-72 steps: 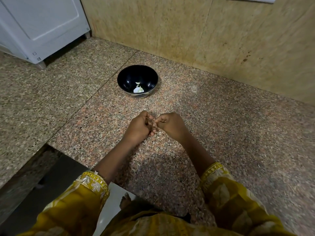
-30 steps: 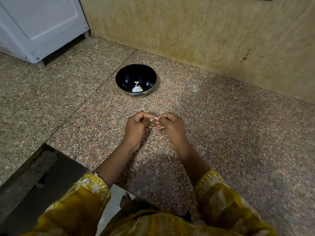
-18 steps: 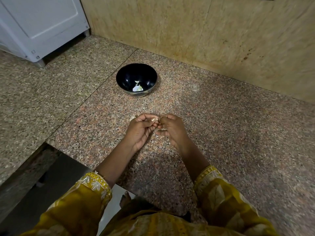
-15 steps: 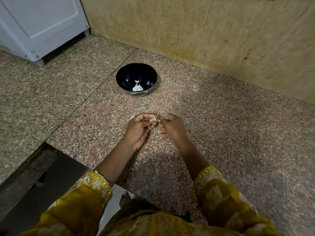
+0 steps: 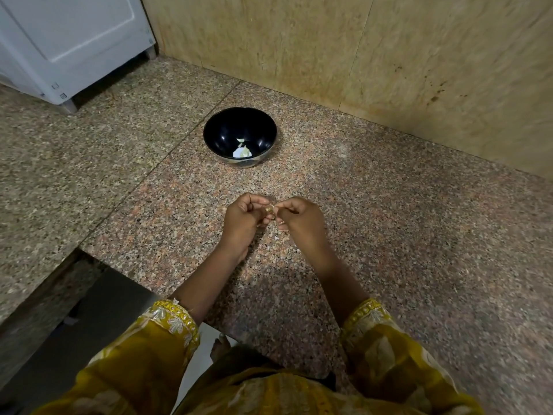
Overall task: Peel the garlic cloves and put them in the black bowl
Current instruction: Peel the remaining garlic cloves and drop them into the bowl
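Clove (image 5: 269, 209): pinched between thumb and fingertips of left hand (image 5: 244, 221). Right hand (image 5: 300, 223) pinches its other end, fingers curled, apparently picking at the skin. Both hands are just above the counter (image 5: 389, 223) and meet at the clove. Clove looks tan, so skin judged partly on; too small to be sure

Bowl (image 5: 223, 130): beyond the hands, well apart from them, upright on counter near wall (image 5: 329, 49). Holds a few pale pieces (image 5: 241, 151), taken as peeled cloves; count unclear

Progress: some cloves done, this one mid-peel, not yet in bowl. No unpeeled stock in view, so remainder unknown

White cabinet (image 5: 74, 40) far left. Writing: none legible anywhere
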